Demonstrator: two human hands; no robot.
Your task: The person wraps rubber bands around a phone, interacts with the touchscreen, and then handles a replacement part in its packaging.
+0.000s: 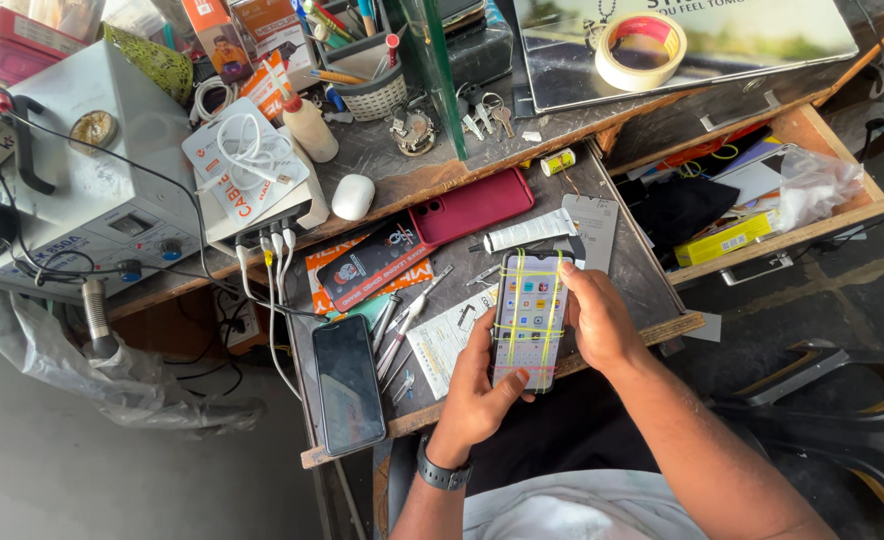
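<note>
both hands are closed on one smartphone [529, 318], its lit screen turned up and bound with yellow rubber bands, apparently so the screen stays pressed to the body. the left hand [480, 388] is seen cupping the lower end from beneath, thumb laid over the bottom edge, so the weight is carried there; the right hand [598, 318] is wrapped along the right edge, fingertips curled onto the top corner, which steadies the phone. each grip is pressed shut on the phone, neither is spread. the phone is held just above the front edge of a pull-out surface [652, 275], over the lap, near the tools.

two more phones are counted: a dark phone [348, 383] lying flat with its screen off at the left front corner, and a phone in a red case [472, 205] placed face down further back, out of the way. one white tube [528, 232] is laid just behind the held phone, within easy reach. several thin hand tools [402, 325] are lined up between the dark phone and the held one; their exact number cannot be told. one roll of tape [642, 50] rests on the upper surface, and one open drawer [762, 200] is seen to the right, well apart from the hands.
</note>
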